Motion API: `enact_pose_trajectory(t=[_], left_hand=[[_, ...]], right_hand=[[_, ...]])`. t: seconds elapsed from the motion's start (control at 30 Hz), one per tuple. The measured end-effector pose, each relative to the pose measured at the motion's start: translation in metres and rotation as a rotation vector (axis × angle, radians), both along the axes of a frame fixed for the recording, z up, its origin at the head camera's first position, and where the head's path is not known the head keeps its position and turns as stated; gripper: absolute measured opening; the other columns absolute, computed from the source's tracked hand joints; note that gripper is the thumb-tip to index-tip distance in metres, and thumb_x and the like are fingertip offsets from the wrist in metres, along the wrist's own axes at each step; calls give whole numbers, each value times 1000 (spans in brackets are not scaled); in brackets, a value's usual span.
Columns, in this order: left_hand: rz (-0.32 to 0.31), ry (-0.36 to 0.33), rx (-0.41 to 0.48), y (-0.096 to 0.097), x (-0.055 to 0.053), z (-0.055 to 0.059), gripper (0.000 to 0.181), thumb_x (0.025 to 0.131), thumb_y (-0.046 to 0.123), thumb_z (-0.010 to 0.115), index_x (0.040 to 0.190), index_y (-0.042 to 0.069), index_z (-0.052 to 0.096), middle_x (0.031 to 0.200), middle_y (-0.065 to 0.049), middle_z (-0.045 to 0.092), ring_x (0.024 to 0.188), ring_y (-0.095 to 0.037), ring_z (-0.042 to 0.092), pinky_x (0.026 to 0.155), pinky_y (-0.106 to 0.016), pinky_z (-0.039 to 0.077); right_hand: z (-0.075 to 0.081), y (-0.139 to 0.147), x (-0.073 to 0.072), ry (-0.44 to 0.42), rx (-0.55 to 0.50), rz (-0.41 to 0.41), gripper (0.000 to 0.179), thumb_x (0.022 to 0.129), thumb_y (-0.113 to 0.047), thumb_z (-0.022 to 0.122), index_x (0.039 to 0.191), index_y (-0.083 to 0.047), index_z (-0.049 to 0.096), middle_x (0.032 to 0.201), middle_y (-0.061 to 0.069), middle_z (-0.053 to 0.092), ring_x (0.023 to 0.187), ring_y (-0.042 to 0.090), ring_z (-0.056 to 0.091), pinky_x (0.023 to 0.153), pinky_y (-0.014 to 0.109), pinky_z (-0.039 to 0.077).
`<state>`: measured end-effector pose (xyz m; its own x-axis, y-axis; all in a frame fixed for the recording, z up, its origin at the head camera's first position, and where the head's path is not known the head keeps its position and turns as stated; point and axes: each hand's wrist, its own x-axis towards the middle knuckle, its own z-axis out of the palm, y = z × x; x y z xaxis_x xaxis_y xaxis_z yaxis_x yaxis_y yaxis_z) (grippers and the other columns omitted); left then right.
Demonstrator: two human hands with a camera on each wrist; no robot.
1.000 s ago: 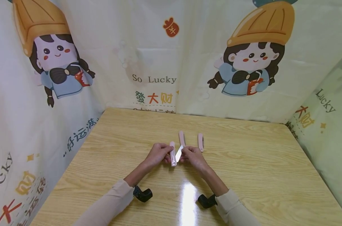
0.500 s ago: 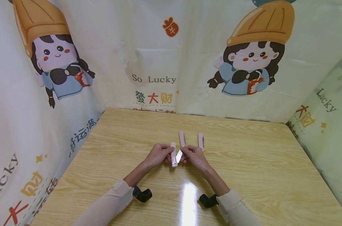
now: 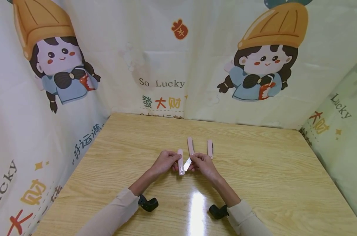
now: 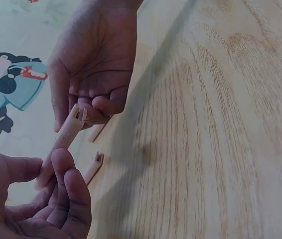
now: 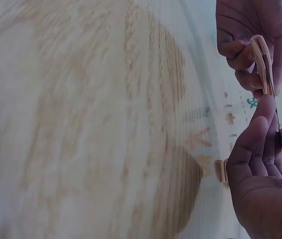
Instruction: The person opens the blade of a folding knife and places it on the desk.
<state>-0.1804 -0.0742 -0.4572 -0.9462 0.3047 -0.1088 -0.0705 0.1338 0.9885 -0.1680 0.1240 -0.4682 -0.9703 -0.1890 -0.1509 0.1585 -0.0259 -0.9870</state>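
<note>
A folding knife with a pale pink handle (image 3: 180, 161) is held over the table, partly unfolded, its shiny blade (image 3: 187, 164) angled out from the handle's near end. My left hand (image 3: 164, 161) grips the handle between thumb and fingers; in the left wrist view the slotted end of the handle (image 4: 67, 133) points toward the other hand. With thumb and fingers, my right hand (image 3: 205, 165) pinches the blade near its tip, which the fingers cover. From the right wrist the blade shows edge-on as a thin dark line between the hands.
Two more pink-handled folding knives lie folded just beyond the hands, one (image 3: 190, 144) behind the right fingertips and another (image 3: 210, 149) further right. Black devices (image 3: 148, 203) sit at both wrists. A printed cloth (image 3: 160, 59) rises along the wooden table's (image 3: 255, 170) back and sides.
The right fingers now cover the blade's tip, which showed above them a second ago, and the blade leans slightly further from the handle. Both hands have otherwise hardly moved.
</note>
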Motion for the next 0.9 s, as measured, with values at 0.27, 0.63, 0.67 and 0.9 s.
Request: enact_pose_trajectory(t=[0.27, 0.63, 0.67, 0.9], left_hand=[[11, -14, 11, 0, 1, -2, 28, 105, 10, 55, 104, -15, 67, 76, -9, 68, 60, -13, 63, 59, -29, 54], [33, -48, 75, 0, 4, -3, 28, 105, 11, 55, 104, -15, 65, 74, -7, 66, 61, -12, 63, 58, -24, 52], [35, -51, 78, 0, 5, -3, 28, 105, 11, 55, 104, -15, 64, 75, -7, 66, 61, -12, 63, 58, -24, 52], [47, -60, 99, 0, 7, -4, 28, 106, 10, 53, 105, -16, 63, 82, -11, 68, 63, -13, 65, 59, -25, 54]], right_hand=[[0, 5, 2, 12, 20, 29, 27, 107, -15, 54, 109, 12, 58, 84, 11, 65, 72, 15, 65, 67, 25, 54], [3, 6, 6, 24, -5, 18, 28, 108, -12, 51, 113, 15, 57, 82, 11, 66, 72, 14, 65, 67, 24, 54], [3, 6, 6, 22, -9, 14, 28, 108, -12, 50, 113, 15, 56, 82, 11, 66, 72, 14, 65, 67, 24, 54], [3, 8, 7, 21, -14, -5, 27, 108, -12, 51, 112, 15, 56, 83, 13, 66, 73, 16, 65, 68, 25, 55]])
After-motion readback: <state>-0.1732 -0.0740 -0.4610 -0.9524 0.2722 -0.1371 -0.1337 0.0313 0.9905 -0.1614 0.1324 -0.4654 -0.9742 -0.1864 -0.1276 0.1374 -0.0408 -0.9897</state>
